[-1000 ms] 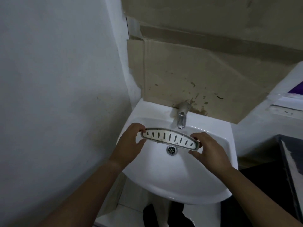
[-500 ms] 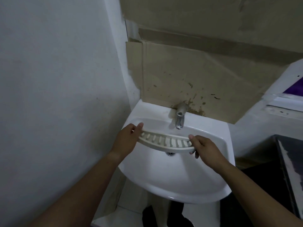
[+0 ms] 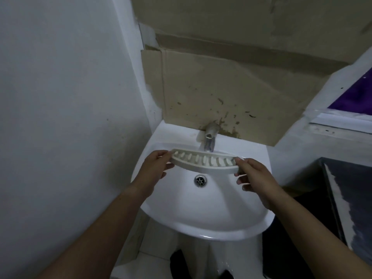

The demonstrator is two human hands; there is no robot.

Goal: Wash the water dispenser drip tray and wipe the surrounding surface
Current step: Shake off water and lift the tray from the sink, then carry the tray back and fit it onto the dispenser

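Observation:
The curved white drip tray (image 3: 203, 165), slotted along its length, hangs over the white sink basin (image 3: 201, 222) just under the metal tap (image 3: 209, 138). My left hand (image 3: 154, 170) pinches its left end with thumb and fingers. My right hand (image 3: 254, 178) grips its right end. The tray is tilted so its slotted inside faces me. No water runs from the tap. The drain (image 3: 200, 180) shows below the tray.
A stained cardboard sheet (image 3: 231, 93) covers the wall behind the tap. A grey wall (image 3: 60, 117) stands close on the left. At the right are a ledge (image 3: 338, 133) with a purple item (image 3: 356, 97) and a dark surface (image 3: 352, 198).
Both hands have turned the tray over, from its flat slotted face up to its hollow side toward me, and lifted it closer to the tap.

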